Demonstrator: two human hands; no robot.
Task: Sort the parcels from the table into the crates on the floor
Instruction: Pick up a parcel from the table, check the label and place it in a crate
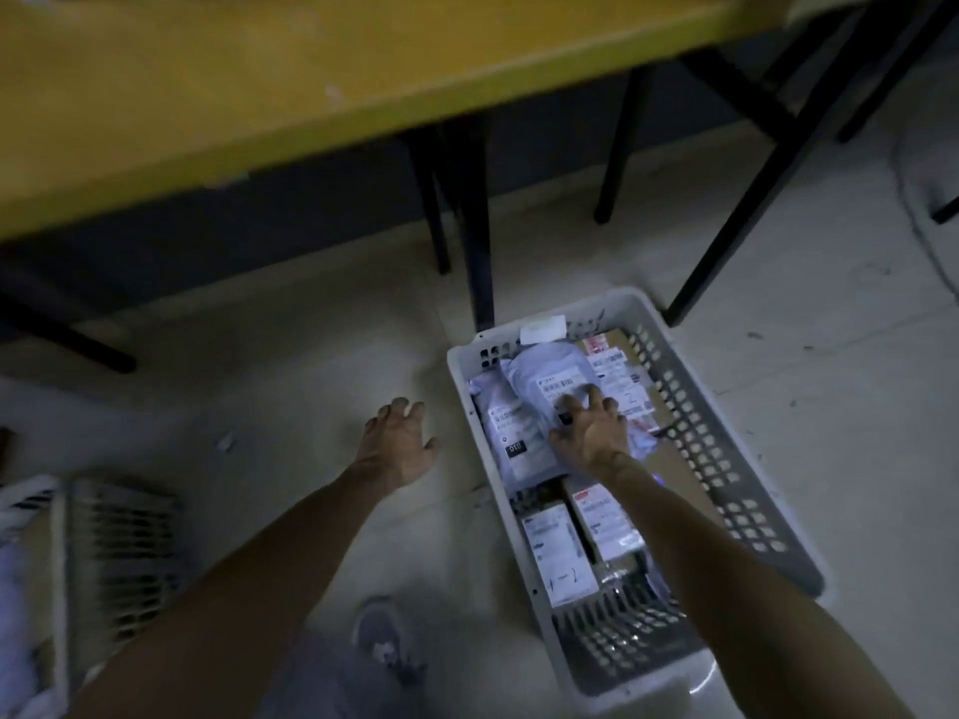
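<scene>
Yellow table (218,90): overhead, top surface unseen.
White crate (726,428): on floor, holds labelled parcels.
Second crate (119,542): lower left, cropped, blurred.
Grey parcel (529,407): uppermost in white crate.
Right hand (591,433): fingers spread, pressing parcel flat; best seated level, label upward.
Left hand (397,443): relaxed, empty, above floor.
Label text illegible.

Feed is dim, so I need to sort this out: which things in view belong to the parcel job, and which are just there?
Job: white crate; grey parcel under right hand; second crate, far left; yellow table.
Just there: shoe; floor; left hand, holding nothing.
</scene>
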